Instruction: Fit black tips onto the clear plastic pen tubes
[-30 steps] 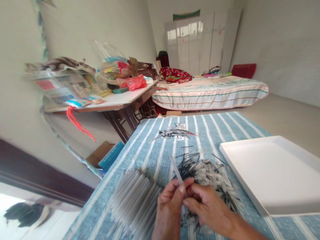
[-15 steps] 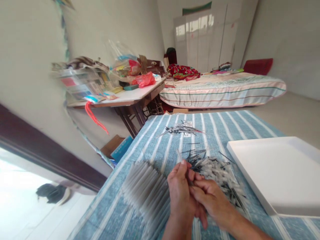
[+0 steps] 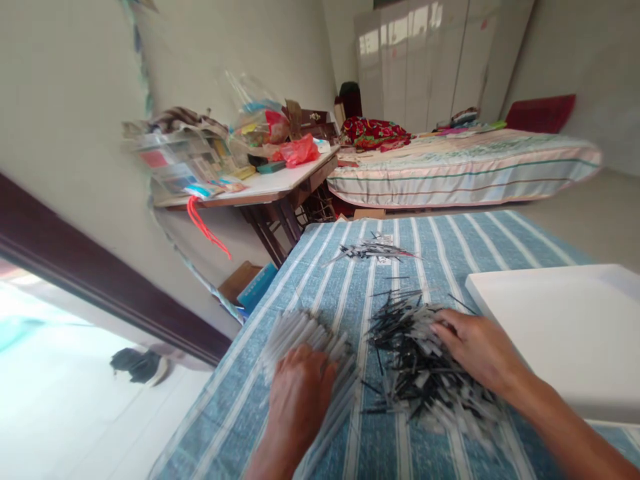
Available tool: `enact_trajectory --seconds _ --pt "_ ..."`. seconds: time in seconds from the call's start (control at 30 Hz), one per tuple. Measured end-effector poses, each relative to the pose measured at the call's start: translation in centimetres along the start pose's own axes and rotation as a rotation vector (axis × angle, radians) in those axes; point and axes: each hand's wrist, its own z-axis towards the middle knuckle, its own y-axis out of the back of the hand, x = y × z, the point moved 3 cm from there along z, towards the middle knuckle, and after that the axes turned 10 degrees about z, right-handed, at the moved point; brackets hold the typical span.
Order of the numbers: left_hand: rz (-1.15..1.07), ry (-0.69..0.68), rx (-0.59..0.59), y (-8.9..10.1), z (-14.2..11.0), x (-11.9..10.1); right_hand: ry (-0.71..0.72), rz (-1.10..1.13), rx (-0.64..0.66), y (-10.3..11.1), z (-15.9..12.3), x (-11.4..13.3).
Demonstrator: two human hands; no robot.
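Observation:
My left hand (image 3: 301, 390) rests on a neat row of long, translucent grey-white tubes (image 3: 300, 327), its fingers curled and their tips hidden. At the upper right of a loose heap of short black and whitish translucent pieces (image 3: 425, 363) is my right hand (image 3: 473, 343). Its thumb and forefinger come together at the pale pieces; what lies between them is too small to tell. Farther back, a smaller bunch of thin black and grey sticks (image 3: 373, 249) lies across a white printed label (image 3: 385, 260).
A blue striped cloth (image 3: 240, 420) covers the work surface. To the right stands a shallow white tray (image 3: 555, 327). A sewing table (image 3: 270, 190) with bags and a plastic box is at the back left, and a bed (image 3: 465, 170) lies beyond.
My hands, together over the middle around a thin pale tube, have come apart. The left moved down onto the tube row; the right moved onto the heap. The camera view shifted slightly.

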Motion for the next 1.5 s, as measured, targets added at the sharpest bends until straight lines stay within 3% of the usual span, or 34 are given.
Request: enact_trajectory --seconds 0.1,0.23,0.43,0.57,0.67,0.8,0.97,1.03,1.13,1.23,1.33,1.4,1.5 --pt "0.104 0.031 0.07 -1.7 -1.3 0.2 -0.021 -0.14 -0.033 0.1 0.3 -1.3" --pt "0.132 0.074 0.093 -2.6 -1.9 0.2 -0.017 -0.251 -0.027 -0.2 0.4 -1.7" --pt "0.118 0.076 0.091 -2.5 -1.7 0.5 -0.017 -0.291 0.007 -0.6 0.5 -2.1" --pt "0.05 0.029 0.041 -1.3 -0.4 0.9 -0.048 -0.229 -0.005 -0.6 0.6 -2.5" --pt "-0.033 -0.044 -0.03 0.2 2.9 1.6 -0.043 -0.121 -0.037 -0.4 0.6 -2.4" --pt "-0.175 -0.092 -0.079 1.1 11.3 2.4 -0.003 0.082 -0.033 -0.6 0.6 -2.2" --pt "-0.287 -0.006 -0.149 -1.1 22.3 2.6 0.101 0.293 -0.063 -0.7 0.7 -2.1" --pt "-0.347 0.037 -0.176 -2.5 24.9 2.4 0.119 0.343 -0.069 -0.7 0.7 -2.1" --pt "-0.419 0.078 -0.196 -4.1 26.8 2.2 0.12 0.381 -0.051 -0.7 0.8 -2.0" --pt "-0.456 0.06 -0.19 -4.2 27.0 2.2 0.112 0.363 -0.058 -1.0 0.9 -1.8" --pt "-0.454 -0.025 -0.145 -2.8 25.4 1.8 0.101 0.334 -0.095 -1.0 1.0 -1.6" --pt "-0.436 -0.113 -0.089 -1.5 23.0 1.0 0.096 0.345 -0.095 -0.8 1.1 -1.1" --pt "-0.418 -0.268 0.023 0.4 17.2 -0.8 0.027 0.441 -0.057 -0.2 1.1 0.1"
